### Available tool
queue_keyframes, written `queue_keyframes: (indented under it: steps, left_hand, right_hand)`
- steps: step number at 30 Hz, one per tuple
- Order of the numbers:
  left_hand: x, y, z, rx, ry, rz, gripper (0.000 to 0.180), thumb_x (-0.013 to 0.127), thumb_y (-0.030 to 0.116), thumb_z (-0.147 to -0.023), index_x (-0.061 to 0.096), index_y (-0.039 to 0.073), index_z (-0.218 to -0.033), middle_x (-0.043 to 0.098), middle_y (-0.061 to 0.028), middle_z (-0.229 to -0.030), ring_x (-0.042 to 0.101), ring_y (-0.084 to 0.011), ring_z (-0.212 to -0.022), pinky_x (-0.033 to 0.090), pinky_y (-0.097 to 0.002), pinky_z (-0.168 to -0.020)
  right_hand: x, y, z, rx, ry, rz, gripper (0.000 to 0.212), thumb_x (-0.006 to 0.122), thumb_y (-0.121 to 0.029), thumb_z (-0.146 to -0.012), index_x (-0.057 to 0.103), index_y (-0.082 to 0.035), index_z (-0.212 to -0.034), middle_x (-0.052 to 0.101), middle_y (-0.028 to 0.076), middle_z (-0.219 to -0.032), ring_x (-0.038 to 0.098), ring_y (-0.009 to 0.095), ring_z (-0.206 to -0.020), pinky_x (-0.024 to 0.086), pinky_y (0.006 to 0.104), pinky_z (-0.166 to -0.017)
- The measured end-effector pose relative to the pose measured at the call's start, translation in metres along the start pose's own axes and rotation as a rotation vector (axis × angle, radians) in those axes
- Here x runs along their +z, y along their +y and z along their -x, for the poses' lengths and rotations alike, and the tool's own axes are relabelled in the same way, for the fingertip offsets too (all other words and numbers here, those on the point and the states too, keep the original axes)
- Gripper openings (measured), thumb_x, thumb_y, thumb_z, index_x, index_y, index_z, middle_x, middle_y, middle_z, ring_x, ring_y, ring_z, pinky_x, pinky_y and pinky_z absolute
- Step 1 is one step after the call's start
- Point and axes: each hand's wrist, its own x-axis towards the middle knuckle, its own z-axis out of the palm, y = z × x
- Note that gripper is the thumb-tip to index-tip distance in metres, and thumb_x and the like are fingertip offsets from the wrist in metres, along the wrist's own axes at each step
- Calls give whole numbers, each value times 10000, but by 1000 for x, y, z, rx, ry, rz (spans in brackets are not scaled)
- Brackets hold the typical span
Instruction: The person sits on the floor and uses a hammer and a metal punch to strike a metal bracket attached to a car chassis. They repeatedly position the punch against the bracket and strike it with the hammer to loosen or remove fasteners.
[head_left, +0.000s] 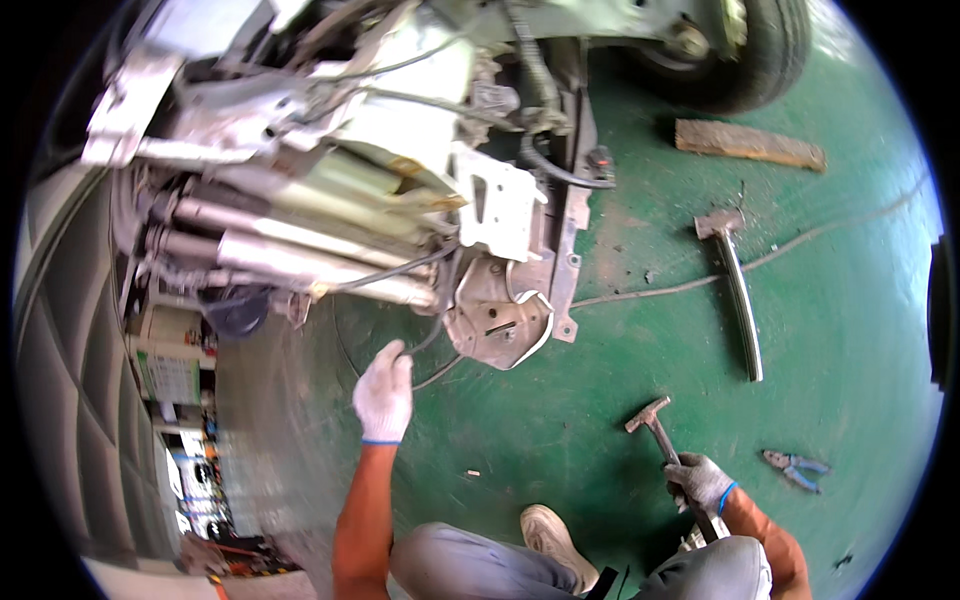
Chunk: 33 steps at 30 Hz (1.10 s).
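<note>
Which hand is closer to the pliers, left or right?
Right. The right hand, around the hammer, is a little left of the pliers. The left hand is much farther left and higher in the picture.

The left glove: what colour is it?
The glove is white with a blue edge, best seen in the head view.

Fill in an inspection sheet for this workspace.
Surface: green floor, soiled in places.
Work items: small hammer, held; partly dismantled vehicle.
Clutter: larger hammer, pliers and wooden block, loose on the floor.
Hands: gloved left hand, fingertips at a dark cable, grip unclear; gloved right hand, closed around the small hammer.
Cables: dark cable hanging by the vehicle; grey cable crossing the floor, passing under the larger hammer.
Surroundings: tyre at upper right; background clutter at left, too small to detail.
</note>
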Motion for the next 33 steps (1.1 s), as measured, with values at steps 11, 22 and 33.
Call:
queue_keyframes:
  steps: [11, 22, 33]
  left_hand:
    - [35, 8, 14, -62, 76, 298, 571, 788, 166, -870, 551, 95, -1384, 731, -156, -1198, 732, -345, -1062, 581, -485, -862]
    - [15, -19, -9, -220, 233, 189, 323, 697, 409, -952, 689, 160, -1157, 754, -154, -894, 728, -400, -831, 560, -545, -735]
    - [45, -2, 0, -183, -62, 277, 428, 704, 439, -935, 619, 138, -1228, 740, -209, -904, 712, -443, -875, 544, -580, -779]
  right_hand:
    - [62, -158, 65, -790, 204, 519, 333, 662, -221, -1013, 608, 3, -1254, 618, 98, -723, 635, 185, -637, 526, 355, -632]
    - [112, -223, 49, -1004, 678, 1096, 261, 689, -263, -993, 624, -37, -1106, 640, 202, -708, 673, 398, -651, 514, 468, -613]
    - [23, -126, 3, -652, 779, 850, 262, 747, -245, -908, 673, 5, -941, 617, 65, -717, 621, 115, -677, 528, 317, -632]
